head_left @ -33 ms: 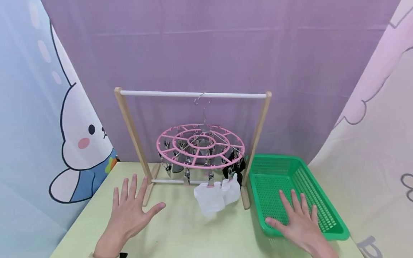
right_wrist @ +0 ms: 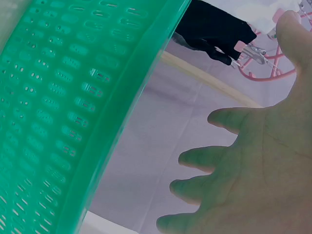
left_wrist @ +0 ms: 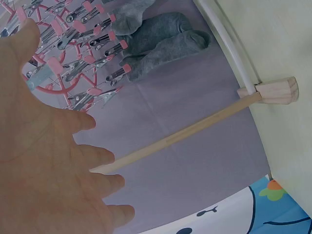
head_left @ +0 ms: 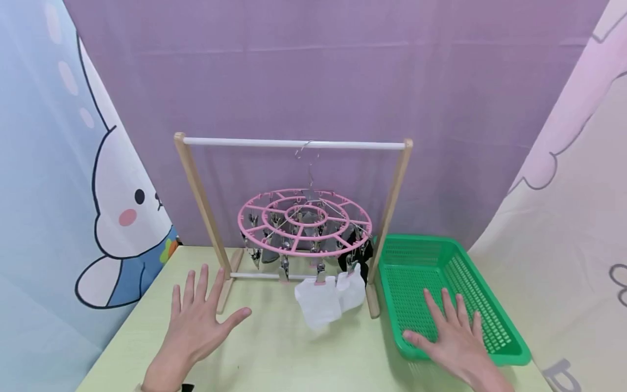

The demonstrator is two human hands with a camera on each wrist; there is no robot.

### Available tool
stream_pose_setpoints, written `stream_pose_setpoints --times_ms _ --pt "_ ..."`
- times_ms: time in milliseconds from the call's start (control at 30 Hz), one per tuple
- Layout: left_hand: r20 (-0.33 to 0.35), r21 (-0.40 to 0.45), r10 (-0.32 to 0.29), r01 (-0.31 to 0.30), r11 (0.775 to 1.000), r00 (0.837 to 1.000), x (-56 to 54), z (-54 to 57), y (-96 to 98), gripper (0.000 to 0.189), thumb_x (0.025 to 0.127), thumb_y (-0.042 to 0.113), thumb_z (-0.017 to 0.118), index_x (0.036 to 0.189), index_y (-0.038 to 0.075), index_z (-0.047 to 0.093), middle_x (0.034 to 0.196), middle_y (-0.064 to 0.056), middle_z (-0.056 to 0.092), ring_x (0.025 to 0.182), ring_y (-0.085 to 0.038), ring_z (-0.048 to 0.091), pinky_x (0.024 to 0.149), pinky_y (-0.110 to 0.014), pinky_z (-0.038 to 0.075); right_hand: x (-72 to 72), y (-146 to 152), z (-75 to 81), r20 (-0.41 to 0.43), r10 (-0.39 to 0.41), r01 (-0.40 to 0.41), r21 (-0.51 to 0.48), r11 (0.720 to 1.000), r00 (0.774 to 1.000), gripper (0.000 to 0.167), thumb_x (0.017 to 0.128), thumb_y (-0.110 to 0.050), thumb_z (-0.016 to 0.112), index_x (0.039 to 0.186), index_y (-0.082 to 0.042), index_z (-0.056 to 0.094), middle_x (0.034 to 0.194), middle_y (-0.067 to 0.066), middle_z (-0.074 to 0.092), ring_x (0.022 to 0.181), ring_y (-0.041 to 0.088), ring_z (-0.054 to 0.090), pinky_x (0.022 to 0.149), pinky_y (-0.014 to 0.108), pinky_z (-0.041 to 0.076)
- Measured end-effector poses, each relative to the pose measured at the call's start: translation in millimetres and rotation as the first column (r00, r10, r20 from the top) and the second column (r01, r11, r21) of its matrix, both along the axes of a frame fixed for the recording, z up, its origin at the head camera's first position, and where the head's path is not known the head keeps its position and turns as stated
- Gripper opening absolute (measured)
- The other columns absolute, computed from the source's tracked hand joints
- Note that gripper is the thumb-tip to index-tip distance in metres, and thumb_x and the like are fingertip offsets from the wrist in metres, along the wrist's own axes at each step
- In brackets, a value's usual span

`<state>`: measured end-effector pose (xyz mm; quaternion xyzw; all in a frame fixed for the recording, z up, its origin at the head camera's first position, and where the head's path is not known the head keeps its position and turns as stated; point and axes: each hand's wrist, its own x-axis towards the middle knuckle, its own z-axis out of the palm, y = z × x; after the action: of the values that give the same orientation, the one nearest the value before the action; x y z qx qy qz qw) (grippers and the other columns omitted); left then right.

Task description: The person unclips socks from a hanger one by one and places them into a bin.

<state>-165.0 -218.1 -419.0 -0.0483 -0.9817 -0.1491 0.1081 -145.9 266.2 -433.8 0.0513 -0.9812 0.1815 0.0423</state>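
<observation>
My left hand [head_left: 193, 321] is spread with straight fingers in front of the rack's left foot, holding nothing. Fingers apart, my right hand [head_left: 455, 340] hovers over the near part of a green plastic basket [head_left: 490, 310]. Between the hands, a pink round clip hanger [head_left: 303, 218] hangs by its hook from the rack's white bar [head_left: 235, 142]. White socks [head_left: 319, 302] are clipped at its front edge. Black socks [right_wrist: 214, 29] hang from clips on the basket's side, and grey socks [left_wrist: 168, 44] show in the left wrist view. Some clips hold nothing.
The rack's wooden posts [head_left: 202, 201] stand on a pale yellow table [head_left: 274, 354]. Behind it hangs a purple cloth [head_left: 294, 81]. A blue curtain with a cartoon rabbit [head_left: 127, 207] is on the left, and a pale patterned curtain [head_left: 578, 228] on the right.
</observation>
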Motion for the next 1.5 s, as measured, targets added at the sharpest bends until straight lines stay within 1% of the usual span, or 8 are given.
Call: stream_pose_setpoints --times_ms 567,800,867,933,1100,1167,1367,1500 --pt "-0.039 0.005 -0.066 0.066 0.998 0.997 -5.9 6.1 -3.2 0.093 0.094 0.071 0.051 0.157 0.005 0.034 0.161 -0.032 0.022 0.147 -0.054 0.017 0.115 -0.071 0.014 7.2 -29 4.9 -0.039 0.012 -0.014 -0.044 0.999 0.999 0.098 0.09 -0.062 0.065 0.162 -0.009 0.024 0.162 0.035 0.008 0.147 0.059 -0.001 0.108 0.08 -0.005" --pt "-0.167 0.023 -0.1 0.106 0.994 0.981 -3.7 15.5 8.0 0.076 0.097 0.059 0.058 0.143 -0.001 0.052 0.147 -0.028 0.048 0.133 -0.048 0.046 0.104 -0.065 0.041 6.8 -38 6.8 -0.074 0.027 -0.03 -0.046 0.999 0.997 0.097 0.09 -0.064 0.064 0.161 -0.009 0.027 0.163 0.034 0.011 0.147 0.058 0.002 0.111 0.077 -0.003" --pt "-0.252 0.039 -0.111 0.125 0.991 0.961 -1.3 18.4 12.4 0.067 0.096 0.051 0.065 0.135 -0.002 0.059 0.138 -0.025 0.057 0.125 -0.044 0.054 0.099 -0.061 0.048 7.4 -41 7.9 -0.093 0.029 -0.034 -0.05 0.998 0.995 0.097 0.09 -0.064 0.065 0.161 -0.009 0.028 0.163 0.033 0.012 0.147 0.058 0.003 0.113 0.075 -0.002" --pt "-0.36 0.056 -0.123 0.153 0.987 0.925 1.3 20.8 17.2 0.056 0.093 0.042 0.072 0.126 -0.002 0.065 0.127 -0.022 0.064 0.117 -0.041 0.06 0.093 -0.058 0.052 7.1 -44 8.1 -0.116 0.033 -0.04 -0.056 0.998 0.993 0.096 0.09 -0.063 0.065 0.161 -0.01 0.028 0.163 0.033 0.013 0.147 0.058 0.005 0.114 0.074 0.0" --pt "-0.612 0.094 -0.163 0.276 0.957 0.774 6.9 26.8 32.3 0.034 0.086 0.023 0.077 0.111 0.001 0.07 0.107 -0.014 0.071 0.101 -0.035 0.067 0.081 -0.053 0.057 4.7 -51 8.8 -0.178 0.049 -0.065 -0.085 0.994 0.983 0.093 0.091 -0.059 0.067 0.16 -0.009 0.03 0.162 0.032 0.017 0.148 0.056 0.011 0.117 0.07 0.006" --pt "-0.655 0.136 -0.178 0.346 0.928 0.734 8.5 29.1 40.5 0.029 0.086 0.017 0.076 0.11 0.002 0.07 0.105 -0.011 0.071 0.099 -0.031 0.067 0.079 -0.047 0.057 3.8 -54 9.4 -0.198 0.055 -0.074 -0.094 0.993 0.979 0.092 0.091 -0.057 0.067 0.16 -0.009 0.031 0.162 0.032 0.019 0.147 0.056 0.013 0.117 0.069 0.008" --pt "-0.681 0.284 -0.237 0.548 0.787 0.693 10.8 31.4 69.5 0.025 0.087 0.007 0.074 0.112 0.004 0.069 0.108 -0.005 0.07 0.098 -0.018 0.065 0.085 -0.021 0.051 3.3 -64 11.9 -0.236 0.041 -0.073 -0.132 0.989 0.971 0.089 0.092 -0.055 0.069 0.158 -0.009 0.034 0.161 0.028 0.026 0.145 0.053 0.023 0.11 0.073 0.024" --pt "-0.727 0.331 -0.24 0.634 0.699 0.643 8.2 36.4 87.1 0.028 0.087 0.002 0.072 0.115 0.002 0.069 0.111 -0.009 0.07 0.101 -0.019 0.065 0.093 -0.019 0.048 2.4 -71 11.7 -0.271 0.018 -0.071 -0.187 0.98 0.962 0.083 0.093 -0.052 0.069 0.157 -0.009 0.037 0.159 0.024 0.033 0.143 0.05 0.031 0.103 0.076 0.032"
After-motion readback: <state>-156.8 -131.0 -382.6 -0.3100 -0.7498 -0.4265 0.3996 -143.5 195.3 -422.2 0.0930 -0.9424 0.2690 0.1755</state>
